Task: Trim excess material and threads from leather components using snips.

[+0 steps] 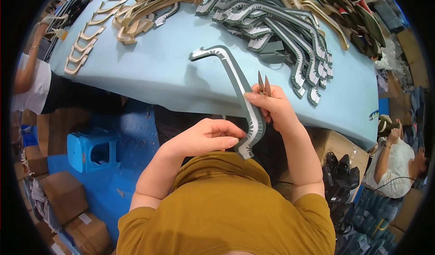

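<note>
A long grey-and-white bent strip (pixel 234 78) with notched markings along its curved parts is held upright at a slant above my waist. My right hand (pixel 273 104) grips its middle, thumb across the front, and also holds a small pair of metal scissors or snips (pixel 266 83) with the blades pointing up. At the strip's lower end, my left hand (pixel 210 138) has its fingers curled onto it, the fingertips partly hidden.
A pale blue table (pixel 149 69) bears piles of similar grey strips (pixel 272 24), beige frames (pixel 131 24) and dark green pieces (pixel 355 19). A blue stool (pixel 81 153), cardboard boxes (pixel 63 194) and co-workers at left (pixel 34 87) and right (pixel 394 164) surround me.
</note>
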Tool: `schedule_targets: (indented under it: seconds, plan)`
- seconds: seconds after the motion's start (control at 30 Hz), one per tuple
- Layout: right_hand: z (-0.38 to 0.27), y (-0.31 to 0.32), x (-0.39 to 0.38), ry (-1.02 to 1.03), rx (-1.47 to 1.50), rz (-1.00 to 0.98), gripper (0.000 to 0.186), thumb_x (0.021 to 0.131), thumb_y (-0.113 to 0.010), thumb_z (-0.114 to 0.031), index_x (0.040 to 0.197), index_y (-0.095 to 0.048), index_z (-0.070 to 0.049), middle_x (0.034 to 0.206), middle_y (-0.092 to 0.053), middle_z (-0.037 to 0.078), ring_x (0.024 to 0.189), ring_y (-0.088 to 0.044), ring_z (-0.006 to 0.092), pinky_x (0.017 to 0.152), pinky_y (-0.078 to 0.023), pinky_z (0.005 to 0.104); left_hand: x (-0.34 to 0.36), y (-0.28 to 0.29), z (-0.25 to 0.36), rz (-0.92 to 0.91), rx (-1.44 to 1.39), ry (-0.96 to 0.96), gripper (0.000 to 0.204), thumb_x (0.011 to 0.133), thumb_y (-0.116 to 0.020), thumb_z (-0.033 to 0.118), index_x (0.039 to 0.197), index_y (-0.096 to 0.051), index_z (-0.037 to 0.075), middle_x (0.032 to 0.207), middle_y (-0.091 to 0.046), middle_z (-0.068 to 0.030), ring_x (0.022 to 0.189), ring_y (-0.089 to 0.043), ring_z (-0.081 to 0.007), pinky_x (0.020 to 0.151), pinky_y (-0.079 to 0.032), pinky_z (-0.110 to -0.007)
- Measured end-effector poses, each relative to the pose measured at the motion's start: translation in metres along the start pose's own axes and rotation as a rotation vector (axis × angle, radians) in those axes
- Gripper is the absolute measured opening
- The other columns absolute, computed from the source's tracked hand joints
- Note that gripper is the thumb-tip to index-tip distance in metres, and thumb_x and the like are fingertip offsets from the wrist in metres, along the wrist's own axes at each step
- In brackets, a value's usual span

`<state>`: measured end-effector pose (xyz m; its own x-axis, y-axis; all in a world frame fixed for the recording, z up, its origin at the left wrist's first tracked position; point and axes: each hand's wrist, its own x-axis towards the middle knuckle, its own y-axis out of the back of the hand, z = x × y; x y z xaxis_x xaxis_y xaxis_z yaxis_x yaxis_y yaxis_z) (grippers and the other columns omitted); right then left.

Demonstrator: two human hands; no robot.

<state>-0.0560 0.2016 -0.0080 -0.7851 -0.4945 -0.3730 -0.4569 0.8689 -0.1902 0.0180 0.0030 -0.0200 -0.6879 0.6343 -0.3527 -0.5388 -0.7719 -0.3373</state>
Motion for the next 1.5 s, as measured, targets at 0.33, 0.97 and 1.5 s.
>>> schedule_targets:
  seconds: [0.33, 0.97, 1.5]
  plan:
    - [-0.006, 0.001, 0.004, 0.094, -0.054, 0.056, 0.022, 0.082, -0.059, -0.026, 0.089, -0.054, -0.005, 0.061, -0.045, -0.003, 0.05, -0.035, 0.0034, 0.044, -0.026, 0.0191, 0.006, -0.005, -0.006, 0.146, -0.102, -0.138, 0.013, 0.083, -0.061, 0.013, 0.087, -0.059, 0.001, 0.077, -0.058, 0.0012, 0.072, -0.05, -0.0045, 0.065, -0.042, -0.021]
    - [0.013, 0.013, -0.039, 0.532, -0.789, -0.126, 0.031, 0.065, -0.071, -0.008, 0.095, -0.066, -0.002, 0.062, -0.057, 0.007, 0.053, -0.054, 0.0155, 0.047, -0.04, 0.0254, -0.003, 0.002, 0.003, 0.279, -0.266, -0.03, 0.013, 0.084, -0.059, 0.016, 0.083, -0.057, 0.003, 0.071, -0.06, -0.0021, 0.05, -0.05, -0.0044, 0.047, -0.04, -0.017]
    - [0.003, 0.009, -0.043, 0.62, -0.966, -0.099, 0.023, 0.064, -0.07, -0.003, 0.087, -0.067, -0.003, 0.057, -0.052, 0.006, 0.046, -0.049, 0.0175, 0.043, -0.036, 0.0268, 0.0, 0.003, 0.002, 0.25, -0.272, -0.055, 0.013, 0.084, -0.06, 0.016, 0.083, -0.056, 0.003, 0.07, -0.059, -0.0022, 0.05, -0.05, -0.0051, 0.045, -0.039, -0.017]
